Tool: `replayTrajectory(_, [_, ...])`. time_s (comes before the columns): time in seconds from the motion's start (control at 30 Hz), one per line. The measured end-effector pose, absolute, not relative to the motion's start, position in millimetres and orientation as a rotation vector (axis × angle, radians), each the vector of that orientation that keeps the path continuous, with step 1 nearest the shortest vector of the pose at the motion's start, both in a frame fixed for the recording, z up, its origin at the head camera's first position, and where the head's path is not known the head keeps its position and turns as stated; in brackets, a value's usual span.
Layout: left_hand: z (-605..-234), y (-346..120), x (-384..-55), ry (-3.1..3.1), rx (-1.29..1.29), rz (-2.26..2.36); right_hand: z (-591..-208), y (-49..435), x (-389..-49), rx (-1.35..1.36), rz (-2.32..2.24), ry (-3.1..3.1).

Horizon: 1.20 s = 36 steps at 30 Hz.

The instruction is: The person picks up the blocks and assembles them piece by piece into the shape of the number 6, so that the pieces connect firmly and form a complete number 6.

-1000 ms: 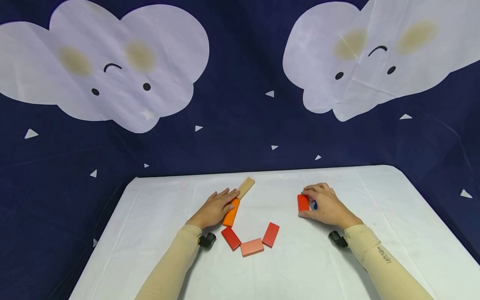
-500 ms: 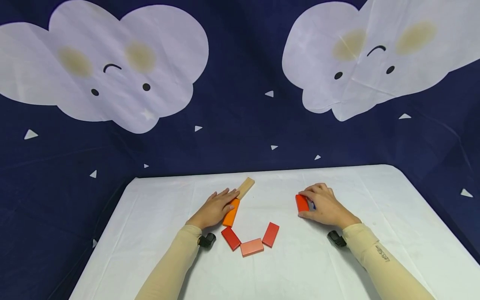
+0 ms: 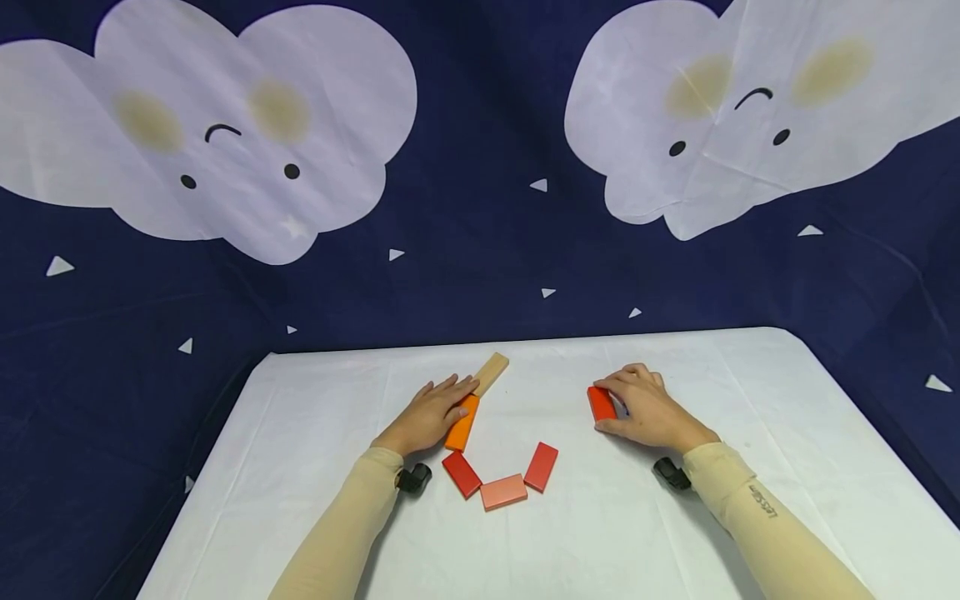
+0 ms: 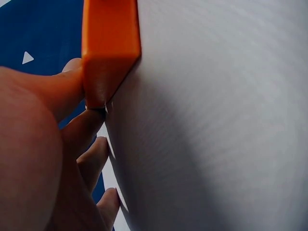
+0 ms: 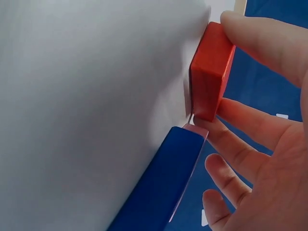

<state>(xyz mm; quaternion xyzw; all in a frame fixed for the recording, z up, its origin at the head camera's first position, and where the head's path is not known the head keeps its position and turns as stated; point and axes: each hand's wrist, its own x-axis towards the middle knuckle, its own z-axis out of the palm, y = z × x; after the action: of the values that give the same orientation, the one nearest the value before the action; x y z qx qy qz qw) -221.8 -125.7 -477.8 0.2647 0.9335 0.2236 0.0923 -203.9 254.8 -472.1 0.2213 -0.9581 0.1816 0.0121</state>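
Observation:
My left hand (image 3: 426, 418) lies nearly flat on the left part of the white table, its fingers stretched out and its thumb on an orange block (image 3: 462, 432). Beyond the fingertips, a plain wooden block (image 3: 492, 372) touches the orange block's far end. On the right, my right hand (image 3: 647, 408) pinches a red block (image 3: 601, 405) between thumb and fingers. In the right wrist view, a blue block (image 5: 163, 180) sits under that hand, with the end of a pinkish block (image 5: 197, 130) beside it.
From the orange block, a dark red block (image 3: 461, 474), a salmon block (image 3: 504, 492) and another red block (image 3: 542, 467) continue in a curve towards the right. A dark blue cloth (image 3: 480, 208) printed with clouds hangs behind the table (image 3: 600, 533).
My right hand has slid slightly left with the red block, which has turned a little. My left hand and the curve of blocks stay in place.

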Motion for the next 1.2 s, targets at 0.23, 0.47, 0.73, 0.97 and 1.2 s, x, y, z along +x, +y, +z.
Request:
replayTrajectory(0.23, [-479, -126, -222, 2.772, 0.788, 0.669, -472, 253, -203, 0.707, 0.595, -2.959])
replayTrajectory(0.47, [-479, -125, -222, 2.780, 0.793, 0.668, -471, 248, -200, 0.745, 0.632, -2.914])
replayTrajectory(0.73, [-479, -125, -222, 2.775, 0.788, 0.667, -471, 243, -200, 0.748, 0.646, -2.921])
replayTrajectory(0.97, [-479, -126, -223, 2.780, 0.798, 0.671, -469, 238, -199, 0.774, 0.659, -2.896])
replayTrajectory(1.2, [-480, -126, -222, 2.780, 0.803, 0.680, -465, 233, -197, 0.817, 0.697, -2.874])
